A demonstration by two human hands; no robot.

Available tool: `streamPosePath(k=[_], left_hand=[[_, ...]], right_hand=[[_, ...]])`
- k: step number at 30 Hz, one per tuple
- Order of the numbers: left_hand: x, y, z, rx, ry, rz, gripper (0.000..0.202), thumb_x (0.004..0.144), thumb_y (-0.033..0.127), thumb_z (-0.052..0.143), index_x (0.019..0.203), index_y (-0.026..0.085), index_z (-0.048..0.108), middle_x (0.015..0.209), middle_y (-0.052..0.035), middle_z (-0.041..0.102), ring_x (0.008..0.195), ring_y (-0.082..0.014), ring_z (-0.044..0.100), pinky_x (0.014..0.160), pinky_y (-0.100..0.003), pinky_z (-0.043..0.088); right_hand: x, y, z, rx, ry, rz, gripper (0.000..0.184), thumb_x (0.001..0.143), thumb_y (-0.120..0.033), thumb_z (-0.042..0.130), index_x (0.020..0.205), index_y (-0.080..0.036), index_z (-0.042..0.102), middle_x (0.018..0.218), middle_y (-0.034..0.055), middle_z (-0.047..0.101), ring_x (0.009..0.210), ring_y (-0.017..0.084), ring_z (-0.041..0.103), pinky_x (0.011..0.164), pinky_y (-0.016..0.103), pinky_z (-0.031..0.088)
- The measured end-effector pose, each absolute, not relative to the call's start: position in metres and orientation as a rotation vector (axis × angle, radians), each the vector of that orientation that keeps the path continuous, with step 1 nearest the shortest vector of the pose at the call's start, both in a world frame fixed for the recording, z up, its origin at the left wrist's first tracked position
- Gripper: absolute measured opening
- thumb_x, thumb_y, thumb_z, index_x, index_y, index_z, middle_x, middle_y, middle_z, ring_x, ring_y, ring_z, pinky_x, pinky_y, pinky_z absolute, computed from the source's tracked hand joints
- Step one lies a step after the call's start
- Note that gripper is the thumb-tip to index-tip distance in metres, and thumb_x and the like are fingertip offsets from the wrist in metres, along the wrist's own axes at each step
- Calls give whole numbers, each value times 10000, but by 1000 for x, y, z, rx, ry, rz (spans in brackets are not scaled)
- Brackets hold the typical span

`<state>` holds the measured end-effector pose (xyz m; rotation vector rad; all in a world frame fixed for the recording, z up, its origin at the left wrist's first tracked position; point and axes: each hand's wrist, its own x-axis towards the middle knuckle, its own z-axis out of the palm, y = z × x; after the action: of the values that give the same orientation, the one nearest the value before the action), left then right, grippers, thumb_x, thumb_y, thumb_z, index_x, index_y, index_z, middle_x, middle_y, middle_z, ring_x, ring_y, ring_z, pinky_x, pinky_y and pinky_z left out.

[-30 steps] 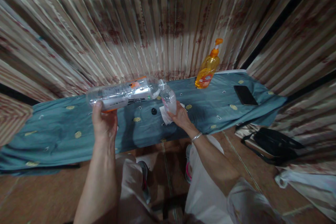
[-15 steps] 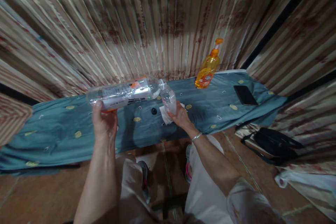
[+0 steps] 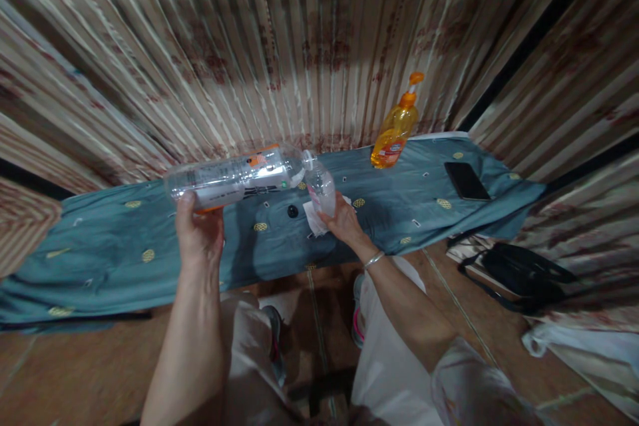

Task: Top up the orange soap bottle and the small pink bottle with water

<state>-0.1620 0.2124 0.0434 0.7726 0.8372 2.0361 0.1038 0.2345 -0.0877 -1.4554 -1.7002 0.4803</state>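
Note:
My left hand (image 3: 200,236) grips a large clear plastic bottle (image 3: 234,178) with an orange and white label, tipped almost level. Its mouth meets the mouth of a small clear bottle (image 3: 321,188) standing on the blue-green cloth (image 3: 150,233). My right hand (image 3: 343,218) is wrapped round the small bottle's lower part, with a piece of white paper (image 3: 313,218) under it. A small dark cap (image 3: 293,211) lies on the cloth just left of the small bottle.
An orange pump bottle (image 3: 396,129) stands at the back right of the cloth, and a black phone (image 3: 466,181) lies beyond it. A black bag (image 3: 524,274) and a white plastic bag (image 3: 584,353) sit on the floor at right. Striped curtains (image 3: 309,40) hang behind.

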Motion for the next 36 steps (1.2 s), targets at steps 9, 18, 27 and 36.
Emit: streamPosePath(k=[9,18,27,36], left_hand=[[-164,214,41,804,828,2032,439,582,423,911,907,216,701,949,-26,793,1082,-228,740,877,-287,617],[-164,212,42,818,834,2019,439,581,427,913,905,217,706,975,-35,793,1105,-244,734,897,-309,619],[-164,212,43,813,838,2013,419,571,425,911,876,222,707,973,-25,795,1101,-241,734,897,-312,619],[-165,212,43,831,854,2006,426,569,431,914,878,232,699,940,-12,785,1108,-233,725,898,-305,617]], right_hand=[[103,235,-90,-1481,-1725,437,582,853,-272,729,1383,-110,548,1300,213,739,1215,349,720,1035,464,590],[103,235,-91,-1486,-1704,442,595,844,-276,735,1384,-107,550,1310,215,737,1212,350,724,1048,472,589],[104,234,-87,-1509,-1730,492,606,859,-290,717,1398,-81,537,1327,246,722,1240,370,709,1062,499,578],[105,235,-92,-1462,-1724,452,624,859,-300,725,1413,-84,538,1306,227,741,1199,345,728,1039,467,589]])
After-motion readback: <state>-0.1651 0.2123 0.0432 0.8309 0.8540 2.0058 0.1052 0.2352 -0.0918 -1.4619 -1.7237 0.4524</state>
